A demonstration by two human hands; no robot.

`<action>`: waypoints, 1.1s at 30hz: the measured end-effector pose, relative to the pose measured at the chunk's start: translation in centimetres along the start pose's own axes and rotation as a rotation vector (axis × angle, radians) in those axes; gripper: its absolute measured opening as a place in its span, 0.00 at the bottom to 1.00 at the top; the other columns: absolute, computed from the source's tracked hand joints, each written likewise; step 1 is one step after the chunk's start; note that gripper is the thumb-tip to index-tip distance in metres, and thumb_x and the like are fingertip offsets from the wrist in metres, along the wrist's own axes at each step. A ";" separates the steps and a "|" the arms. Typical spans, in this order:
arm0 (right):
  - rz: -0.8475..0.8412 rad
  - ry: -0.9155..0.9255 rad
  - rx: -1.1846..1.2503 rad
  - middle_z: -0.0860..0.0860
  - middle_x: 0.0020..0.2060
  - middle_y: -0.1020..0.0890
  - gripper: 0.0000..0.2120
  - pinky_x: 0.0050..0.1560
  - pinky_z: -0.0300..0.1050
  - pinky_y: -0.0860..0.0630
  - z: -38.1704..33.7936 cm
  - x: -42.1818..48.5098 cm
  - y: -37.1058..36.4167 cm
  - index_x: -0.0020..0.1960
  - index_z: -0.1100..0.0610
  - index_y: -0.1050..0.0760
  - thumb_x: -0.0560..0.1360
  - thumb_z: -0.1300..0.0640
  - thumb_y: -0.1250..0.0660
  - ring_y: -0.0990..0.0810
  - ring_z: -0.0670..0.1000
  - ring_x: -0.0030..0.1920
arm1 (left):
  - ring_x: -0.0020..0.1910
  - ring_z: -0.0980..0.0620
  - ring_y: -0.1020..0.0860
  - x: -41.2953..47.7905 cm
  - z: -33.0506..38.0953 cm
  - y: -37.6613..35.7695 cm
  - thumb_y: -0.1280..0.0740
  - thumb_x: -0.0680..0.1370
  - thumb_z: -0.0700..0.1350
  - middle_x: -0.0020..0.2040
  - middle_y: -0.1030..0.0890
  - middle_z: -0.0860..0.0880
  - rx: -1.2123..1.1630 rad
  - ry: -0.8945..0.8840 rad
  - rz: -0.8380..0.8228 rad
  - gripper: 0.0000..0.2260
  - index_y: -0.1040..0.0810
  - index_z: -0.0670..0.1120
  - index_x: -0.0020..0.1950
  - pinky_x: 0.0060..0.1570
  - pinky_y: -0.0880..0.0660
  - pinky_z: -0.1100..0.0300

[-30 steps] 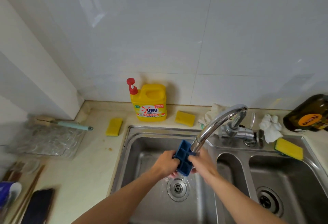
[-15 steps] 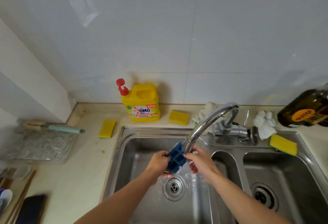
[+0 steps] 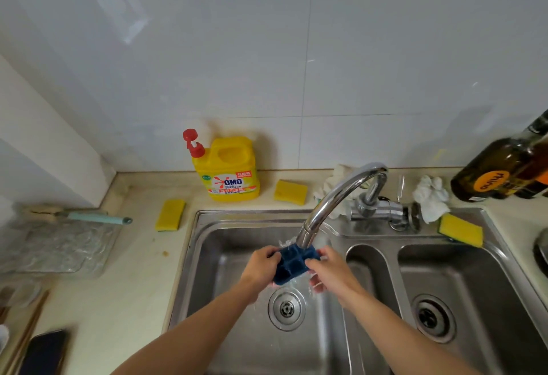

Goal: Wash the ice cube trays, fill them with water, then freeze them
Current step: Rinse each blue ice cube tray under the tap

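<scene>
**Blue ice cube tray held under the running tap**

The fingers of the left hand (image 3: pixel 261 267) curl round the left edge of the blue ice cube tray (image 3: pixel 292 265). The right hand (image 3: pixel 329 273) pinches the right edge, thumb on top and fingers curled beneath. The tray is soft-looking, with square compartments facing up, and tilts just under the mouth of the curved chrome faucet (image 3: pixel 335 199). Water splashes off it above the round drain (image 3: pixel 286 308) of the left basin of the stainless steel double sink (image 3: pixel 192 256). Both bare forearms reach in from the bottom edge.

Against the white tiled wall stands a yellow detergent jug (image 3: pixel 228 171) with a red pump, labelled "OMO". A yellow sponge (image 3: pixel 290 192) lies beside it. At the right, a dark glass bottle (image 3: pixel 501 173) bears a round orange label with sideways lettering I cannot read.
</scene>
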State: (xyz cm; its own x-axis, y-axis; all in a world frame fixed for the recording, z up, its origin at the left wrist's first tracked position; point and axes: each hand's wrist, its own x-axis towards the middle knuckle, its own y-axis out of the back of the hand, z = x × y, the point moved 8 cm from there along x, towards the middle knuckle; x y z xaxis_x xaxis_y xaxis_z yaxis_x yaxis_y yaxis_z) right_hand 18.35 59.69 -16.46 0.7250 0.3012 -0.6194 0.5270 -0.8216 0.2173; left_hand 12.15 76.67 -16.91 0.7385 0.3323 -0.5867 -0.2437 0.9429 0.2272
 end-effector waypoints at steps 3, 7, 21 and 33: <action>0.079 -0.017 0.064 0.57 0.48 0.16 0.09 0.42 0.50 0.16 0.3 -0.1 1.8 0.57 0.57 0.27 0.82 0.52 0.33 0.15 0.54 0.41 | 0.53 0.44 0.18 -0.8 0.8 -1.8 0.42 0.85 0.42 0.53 0.18 0.42 -0.047 -0.015 -0.110 0.11 0.20 0.51 0.56 0.46 0.16 0.52; 0.082 -0.068 0.176 0.60 0.48 0.16 0.13 0.44 0.53 0.15 0.9 -0.5 2.5 0.57 0.59 0.26 0.84 0.49 0.37 0.15 0.57 0.42 | 0.51 0.46 0.17 -1.0 0.8 -2.5 0.42 0.85 0.41 0.51 0.17 0.45 -0.073 -0.027 -0.089 0.12 0.19 0.51 0.55 0.46 0.16 0.51; 0.203 0.065 0.243 0.57 0.46 0.15 0.12 0.40 0.46 0.17 -1.8 -2.3 4.6 0.54 0.55 0.22 0.85 0.49 0.41 0.16 0.53 0.41 | 0.56 0.42 0.18 -0.1 1.0 -3.8 0.47 0.86 0.56 0.53 0.14 0.40 -0.533 0.128 -0.073 0.24 0.18 0.42 0.58 0.61 0.22 0.45; 0.284 0.144 0.173 0.54 0.43 0.15 0.14 0.36 0.38 0.19 -2.6 -3.4 6.8 0.52 0.56 0.23 0.84 0.47 0.40 0.15 0.47 0.36 | 0.58 0.39 0.17 0.0 1.8 -5.8 0.54 0.86 0.59 0.55 0.15 0.39 -0.741 0.171 -0.142 0.30 0.21 0.40 0.62 0.54 0.22 0.47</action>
State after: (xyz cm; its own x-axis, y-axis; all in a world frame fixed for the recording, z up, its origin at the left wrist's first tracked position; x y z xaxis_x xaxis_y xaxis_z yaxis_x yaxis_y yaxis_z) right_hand 20.57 54.34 -10.92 0.8931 0.1041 -0.4377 0.2218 -0.9483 0.2270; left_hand 14.65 71.19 -16.83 0.7015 0.1491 -0.6969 -0.5556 0.7268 -0.4037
